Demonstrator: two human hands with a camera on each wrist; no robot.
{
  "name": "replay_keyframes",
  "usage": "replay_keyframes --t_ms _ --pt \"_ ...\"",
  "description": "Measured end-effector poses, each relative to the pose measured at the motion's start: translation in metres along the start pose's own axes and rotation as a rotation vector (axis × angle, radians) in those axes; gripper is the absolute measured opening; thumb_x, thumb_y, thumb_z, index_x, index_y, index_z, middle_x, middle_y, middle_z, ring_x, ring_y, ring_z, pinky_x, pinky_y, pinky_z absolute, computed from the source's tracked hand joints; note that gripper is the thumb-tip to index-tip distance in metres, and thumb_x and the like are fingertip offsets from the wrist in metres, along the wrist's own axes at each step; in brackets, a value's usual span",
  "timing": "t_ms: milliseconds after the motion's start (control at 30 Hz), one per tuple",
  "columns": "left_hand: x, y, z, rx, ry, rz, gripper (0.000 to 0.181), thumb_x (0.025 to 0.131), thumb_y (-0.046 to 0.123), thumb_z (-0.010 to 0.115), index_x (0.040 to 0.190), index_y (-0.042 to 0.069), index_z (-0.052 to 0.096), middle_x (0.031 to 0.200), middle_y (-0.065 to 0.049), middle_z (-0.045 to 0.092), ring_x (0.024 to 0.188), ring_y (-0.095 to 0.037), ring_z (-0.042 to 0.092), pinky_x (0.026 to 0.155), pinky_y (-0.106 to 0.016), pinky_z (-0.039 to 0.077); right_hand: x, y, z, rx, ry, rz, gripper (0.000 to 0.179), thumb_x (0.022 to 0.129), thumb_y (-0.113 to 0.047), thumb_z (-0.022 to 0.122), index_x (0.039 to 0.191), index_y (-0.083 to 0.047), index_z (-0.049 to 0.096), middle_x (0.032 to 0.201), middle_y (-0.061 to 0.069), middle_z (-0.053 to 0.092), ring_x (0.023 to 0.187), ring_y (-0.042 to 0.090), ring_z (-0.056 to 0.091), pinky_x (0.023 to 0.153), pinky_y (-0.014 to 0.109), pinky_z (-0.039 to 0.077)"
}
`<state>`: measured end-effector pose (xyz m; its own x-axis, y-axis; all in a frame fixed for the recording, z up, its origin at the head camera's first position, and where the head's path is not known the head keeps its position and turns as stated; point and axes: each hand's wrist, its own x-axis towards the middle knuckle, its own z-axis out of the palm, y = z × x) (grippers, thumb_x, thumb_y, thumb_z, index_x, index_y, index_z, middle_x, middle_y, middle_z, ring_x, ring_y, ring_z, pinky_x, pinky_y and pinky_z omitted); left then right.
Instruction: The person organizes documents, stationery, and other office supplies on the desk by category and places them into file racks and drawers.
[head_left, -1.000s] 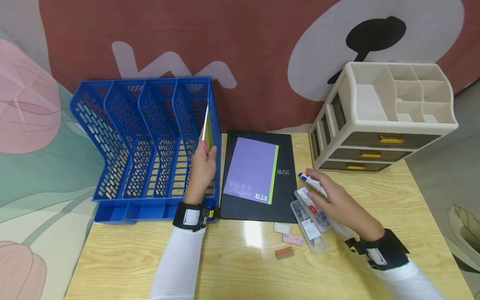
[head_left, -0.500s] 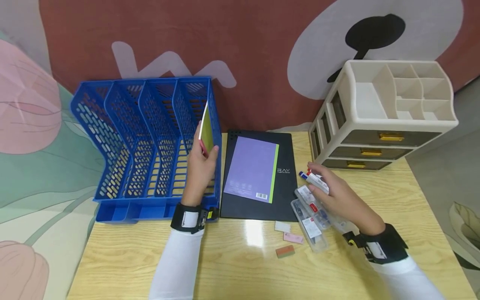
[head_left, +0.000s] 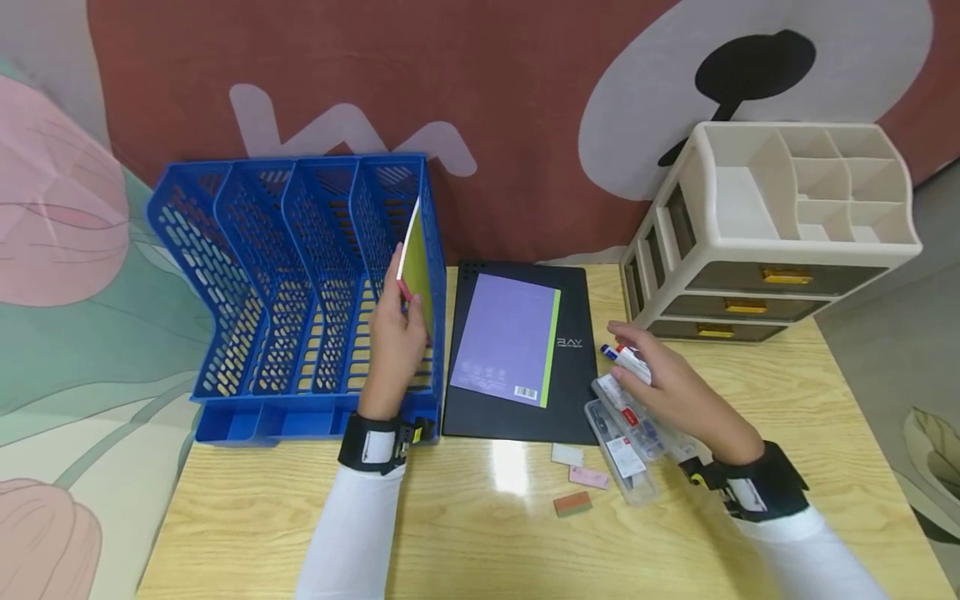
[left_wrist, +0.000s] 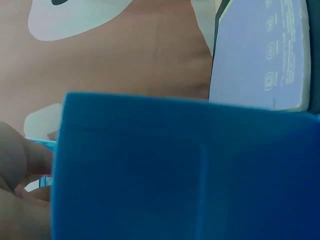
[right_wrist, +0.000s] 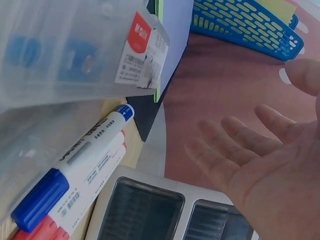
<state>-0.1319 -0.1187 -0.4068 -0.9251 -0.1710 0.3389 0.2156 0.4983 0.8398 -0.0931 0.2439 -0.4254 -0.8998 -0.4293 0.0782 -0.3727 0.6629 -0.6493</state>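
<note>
My left hand (head_left: 395,337) pinches a thin notebook (head_left: 417,267) with a yellow-green cover and white page edges. The notebook stands upright in the rightmost slot of the blue file rack (head_left: 300,398), close to its side wall. In the left wrist view, the rack's blue wall hides most of the hand. On the right, my other hand (head_left: 667,387) is held with fingers extended over the markers, apart from them in the right wrist view. A blue-capped marker (right_wrist: 82,155) lies there beside red-capped markers (right_wrist: 92,187), next to the clear plastic cases (head_left: 624,458).
A purple notebook (head_left: 506,337) lies on a black board (head_left: 573,400) between the hands. Small erasers, white (head_left: 567,454), pink (head_left: 588,477) and orange-green (head_left: 573,504), lie in front. A cream drawer organizer (head_left: 697,250) stands at the back right.
My left hand has drawn slightly toward me, and more of the notebook's green cover shows in the slot. The right hand has shifted slightly away from me and left over the markers.
</note>
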Motion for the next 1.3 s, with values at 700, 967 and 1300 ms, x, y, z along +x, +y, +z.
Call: replay_keyframes --t_ms 700,967,1300 --pt "-0.002 0.005 0.015 0.236 0.025 0.176 0.075 0.094 -0.004 0.055 0.157 0.015 0.019 0.144 -0.020 0.049 0.126 -0.031 0.052 0.093 -0.050 0.051 0.003 -0.002 0.003 -0.014 0.005 -0.020 0.060 0.094 -0.017 0.063 0.145 -0.002 0.037 0.148 0.021 0.043 0.129 0.037 0.047 0.102 0.061 0.042" --pt "-0.004 0.004 0.014 0.204 0.038 0.209 0.075 0.093 0.000 0.058 0.156 0.010 0.018 0.136 -0.023 0.054 0.105 -0.031 0.060 0.080 -0.046 0.060 0.009 -0.002 0.002 -0.012 -0.036 0.022 0.063 0.096 -0.024 0.061 0.147 -0.002 0.033 0.151 0.022 0.038 0.130 0.041 0.044 0.102 0.063 0.040" --pt "-0.007 0.006 0.010 0.213 0.060 0.209 0.074 0.094 0.006 0.059 0.156 0.007 0.018 0.151 -0.021 0.041 0.122 -0.031 0.054 0.083 -0.045 0.059 0.019 -0.005 0.003 0.005 -0.073 0.002 0.064 0.098 -0.031 0.056 0.149 -0.001 0.030 0.152 0.025 0.034 0.131 0.043 0.042 0.104 0.064 0.038"
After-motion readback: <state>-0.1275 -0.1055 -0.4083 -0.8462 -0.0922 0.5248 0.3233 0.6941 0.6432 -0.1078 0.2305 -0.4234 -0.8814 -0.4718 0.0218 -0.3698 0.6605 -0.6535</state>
